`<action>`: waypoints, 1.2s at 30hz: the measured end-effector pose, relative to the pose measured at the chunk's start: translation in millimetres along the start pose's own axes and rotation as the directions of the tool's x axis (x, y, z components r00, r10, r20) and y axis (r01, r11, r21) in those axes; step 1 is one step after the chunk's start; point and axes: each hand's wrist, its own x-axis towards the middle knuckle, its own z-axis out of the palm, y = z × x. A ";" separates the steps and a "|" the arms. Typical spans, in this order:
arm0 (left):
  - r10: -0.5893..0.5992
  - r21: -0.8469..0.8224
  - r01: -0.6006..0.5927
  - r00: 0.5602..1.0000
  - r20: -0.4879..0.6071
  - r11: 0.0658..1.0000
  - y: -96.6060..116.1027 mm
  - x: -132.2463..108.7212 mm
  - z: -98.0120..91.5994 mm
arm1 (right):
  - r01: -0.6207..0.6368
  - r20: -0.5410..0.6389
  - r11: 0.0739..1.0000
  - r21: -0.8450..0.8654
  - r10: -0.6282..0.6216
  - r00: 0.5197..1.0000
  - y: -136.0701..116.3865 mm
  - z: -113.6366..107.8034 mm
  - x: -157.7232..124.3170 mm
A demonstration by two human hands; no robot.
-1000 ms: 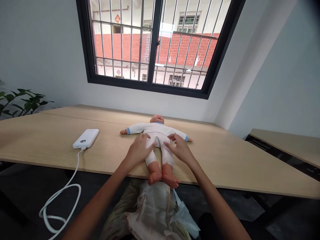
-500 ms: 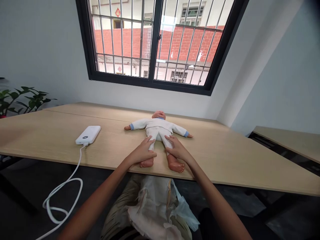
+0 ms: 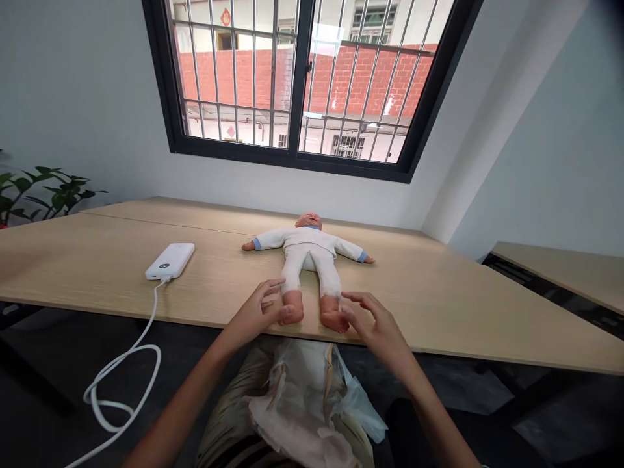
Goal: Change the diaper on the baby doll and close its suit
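Head view: doll (image 3: pixel 308 250) is laid supine by the table edge (image 3: pixel 487 358), left hand (image 3: pixel 252 313) open, touching one foot (image 3: pixel 292 316), right hand (image 3: pixel 376 330) open just beside the other, neither clamped; light contact advised.

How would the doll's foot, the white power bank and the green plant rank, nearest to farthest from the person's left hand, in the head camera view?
From the left hand:
1. The baby doll's foot, just to the hand's right.
2. The white power bank, up and to the left.
3. The green plant, at the far left, farther back.
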 end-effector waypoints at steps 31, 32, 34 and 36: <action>0.221 0.284 -0.232 0.973 0.072 0.930 -2.7 17.4 27.0 | 0.099 0.011 0.991 -0.089 -0.099 0.995 20.7 46.1 9.7; 0.222 0.279 -0.238 0.971 0.088 0.930 -1.4 19.2 25.7 | 0.095 0.023 0.993 -0.069 -0.094 0.995 20.5 45.3 11.2; 0.220 0.283 -0.247 0.968 0.125 0.927 2.0 22.7 22.7 | 0.087 0.048 0.995 -0.040 -0.085 0.995 19.8 43.0 14.6; 0.218 0.289 -0.257 0.963 0.161 0.922 5.4 26.0 19.1 | 0.080 0.074 0.996 -0.026 -0.078 0.994 18.7 40.0 18.5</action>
